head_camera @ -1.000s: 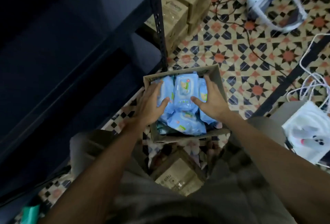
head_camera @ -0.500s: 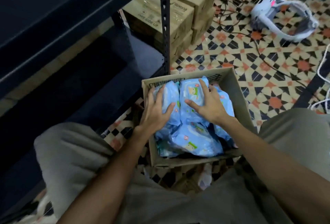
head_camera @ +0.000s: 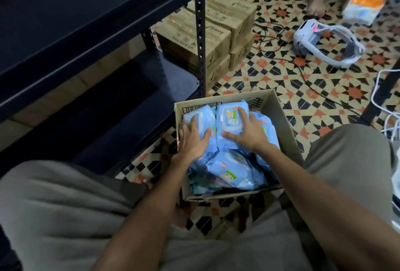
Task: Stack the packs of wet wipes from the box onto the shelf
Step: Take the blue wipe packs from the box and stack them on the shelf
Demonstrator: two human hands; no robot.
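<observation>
Since half a second ago both hands stay on the packs, barely shifted: left hand (head_camera: 193, 139) lies flat, fingers spread, on one pack (head_camera: 200, 119); right hand (head_camera: 245, 134) splays over another (head_camera: 230, 116), neither lifted. Box (head_camera: 279, 119) sits on floor, shelf (head_camera: 86, 39) at ten o'clock

I had one wide-angle view, worn on the person's head and pitched steeply down and forward. It sat close over the lap, with the open box (head_camera: 279, 117) near mid-frame, the dark shelf (head_camera: 91, 32) filling the upper left and patterned floor (head_camera: 287, 80) running to the top right. Edges bowed from the lens.
</observation>
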